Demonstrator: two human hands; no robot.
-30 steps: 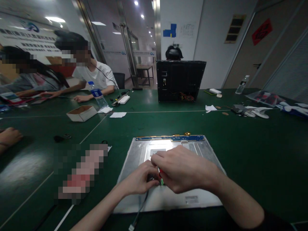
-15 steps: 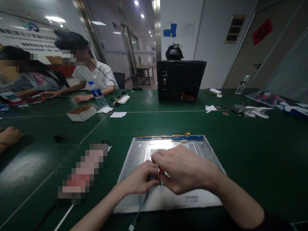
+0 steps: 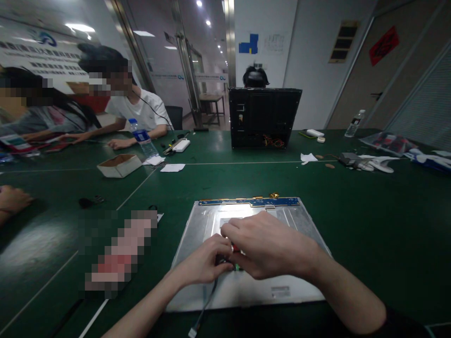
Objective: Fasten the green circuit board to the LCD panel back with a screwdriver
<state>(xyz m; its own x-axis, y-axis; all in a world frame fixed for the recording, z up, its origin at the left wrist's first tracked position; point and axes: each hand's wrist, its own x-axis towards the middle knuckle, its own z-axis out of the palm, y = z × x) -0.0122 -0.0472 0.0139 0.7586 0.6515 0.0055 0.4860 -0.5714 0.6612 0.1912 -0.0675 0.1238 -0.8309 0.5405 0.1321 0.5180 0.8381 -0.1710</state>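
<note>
A flat display panel (image 3: 299,292) lies metal back up in front of me, with a narrow blue circuit board (image 3: 225,203) along its far edge. Above its middle, my left hand (image 3: 206,260) is closed, thumb and fingers pinched together. My right hand (image 3: 271,244) is closed as well, curled over the same spot and meeting the left fingertips. Between them shows a small red and green piece (image 3: 237,267), mostly covered, so what each hand grips is unclear. From under my left hand a dark cable (image 3: 210,300) runs over the near edge to a white plug (image 3: 192,333).
Left of the panel lies a blurred pink and red item (image 3: 123,249). Farther off are a small open box (image 3: 120,166), a water bottle (image 3: 143,138) and a black cabinet (image 3: 264,117). People sit at the left, one hand (image 3: 14,202) resting near the table's left side.
My right fingers have shifted very slightly over the small red and green piece. The panel, cable and left hand look the same.
</note>
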